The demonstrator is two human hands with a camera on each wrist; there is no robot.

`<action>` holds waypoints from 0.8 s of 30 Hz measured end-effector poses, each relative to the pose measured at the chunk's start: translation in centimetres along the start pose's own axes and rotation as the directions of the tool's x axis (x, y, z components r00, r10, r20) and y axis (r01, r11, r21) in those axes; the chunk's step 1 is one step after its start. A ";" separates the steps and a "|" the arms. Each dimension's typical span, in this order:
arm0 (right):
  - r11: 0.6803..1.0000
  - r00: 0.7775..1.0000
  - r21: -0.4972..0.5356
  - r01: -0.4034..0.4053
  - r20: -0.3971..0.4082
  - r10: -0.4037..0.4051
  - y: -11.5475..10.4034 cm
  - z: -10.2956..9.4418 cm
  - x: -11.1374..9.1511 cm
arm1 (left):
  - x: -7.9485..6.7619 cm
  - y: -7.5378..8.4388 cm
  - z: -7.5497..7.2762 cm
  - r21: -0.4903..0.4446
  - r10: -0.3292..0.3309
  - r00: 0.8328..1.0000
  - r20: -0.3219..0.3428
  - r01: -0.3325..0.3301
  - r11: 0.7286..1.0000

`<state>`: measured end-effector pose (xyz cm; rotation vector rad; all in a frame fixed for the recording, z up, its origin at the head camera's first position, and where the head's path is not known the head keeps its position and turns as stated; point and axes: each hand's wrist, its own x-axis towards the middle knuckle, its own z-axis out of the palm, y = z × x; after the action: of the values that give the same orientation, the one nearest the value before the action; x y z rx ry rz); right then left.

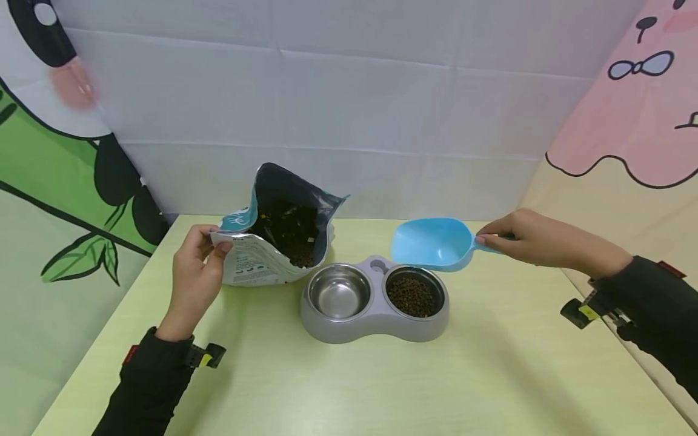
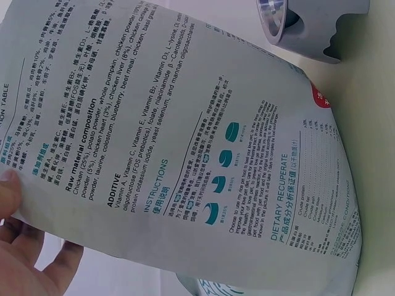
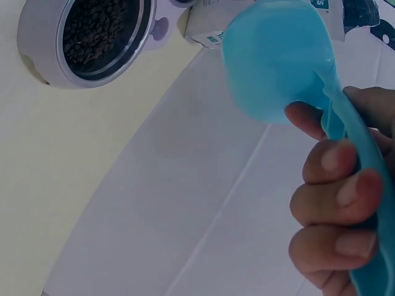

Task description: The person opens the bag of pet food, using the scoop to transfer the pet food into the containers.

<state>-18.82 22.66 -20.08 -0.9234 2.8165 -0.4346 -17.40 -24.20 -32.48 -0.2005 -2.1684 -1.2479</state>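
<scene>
My left hand pinches the near rim of an open pet food bag, thumb outside; its printed back fills the left wrist view. Brown kibble shows inside the bag's dark lining. My right hand grips the handle of a light blue scoop, fingers curled round it in the right wrist view. The scoop is held above the far right side of a grey double pet bowl. Kibble lies in the right-hand bowl, while the left steel bowl holds none.
Everything stands on a pale yellow table. A white cloth backdrop hangs behind its far edge. Cartoon-printed panels rise at the left and right sides. The bag stands close beside the double bowl's left end.
</scene>
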 end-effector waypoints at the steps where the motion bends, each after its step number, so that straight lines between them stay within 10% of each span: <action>1: 1.000 1.000 0.001 0.004 -0.002 -0.004 -0.1 0.0 0.0 | 0.0 0.0 0.0 -0.002 0.001 1.000 0.000 -0.001 1.000; 24: 0.980 0.981 -0.164 0.114 -0.140 -0.137 -2.6 -0.7 1.0 | -0.1 -0.2 -0.1 -0.015 -0.007 1.000 0.009 0.007 1.000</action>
<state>-18.33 20.23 -18.65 -1.1513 2.9736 -0.3159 -17.32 -24.34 -32.65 -0.2056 -2.1696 -1.2702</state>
